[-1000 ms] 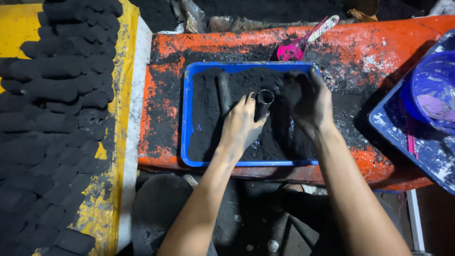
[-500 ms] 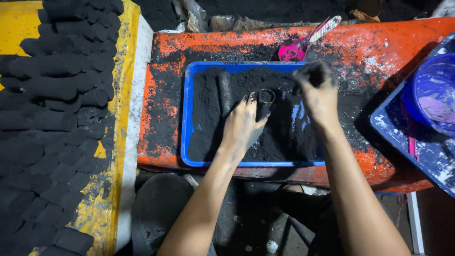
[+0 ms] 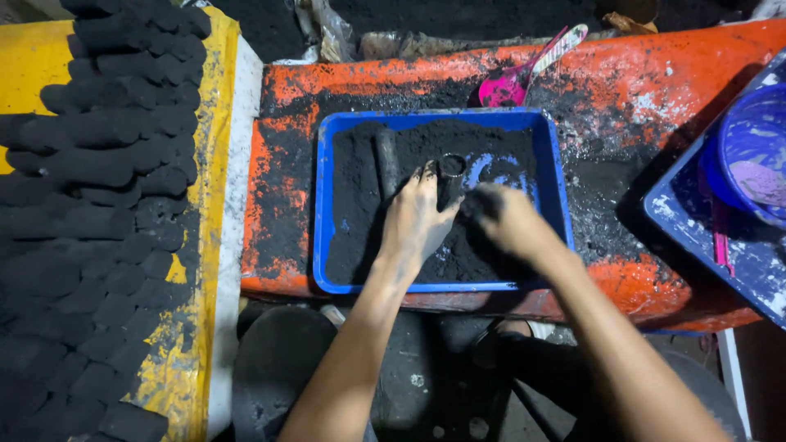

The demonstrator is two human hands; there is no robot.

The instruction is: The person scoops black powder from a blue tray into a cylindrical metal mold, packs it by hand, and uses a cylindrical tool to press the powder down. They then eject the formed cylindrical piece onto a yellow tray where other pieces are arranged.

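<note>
My left hand (image 3: pixel 416 219) is wrapped around a short metal tube mould (image 3: pixel 451 175) that stands upright in the blue tray (image 3: pixel 321 205), its open round mouth facing up at me. The fingers are curled close about the tube's side, the thumb on the near side, all of them blackened with dust. My right hand (image 3: pixel 506 223) lies just right of the tube, low over the black charcoal powder (image 3: pixel 360 213); it is blurred and loosely cupped, and I cannot tell whether it has powder in it.

The tray sits on an orange workbench (image 3: pixel 655 65) smeared with black. It holds a thick bed of the powder, heaped on its left and near parts and scraped thin at the far right, where the blue floor shows through. A dark rod (image 3: pixel 386 160) lies half buried in the powder, just left of my left hand.

Past the tray's far edge a pink scoop (image 3: pixel 512 82) rests on the bench, its handle pointing far and right. At the right edge a purple bowl (image 3: pixel 749 147) sits on a second, dusty blue tray (image 3: pixel 696 237); something pale lies in the bowl.

To the left, a yellow board (image 3: pixel 29 65) carries rows of black pressed briquettes (image 3: pixel 98 196), packed side by side.
</note>
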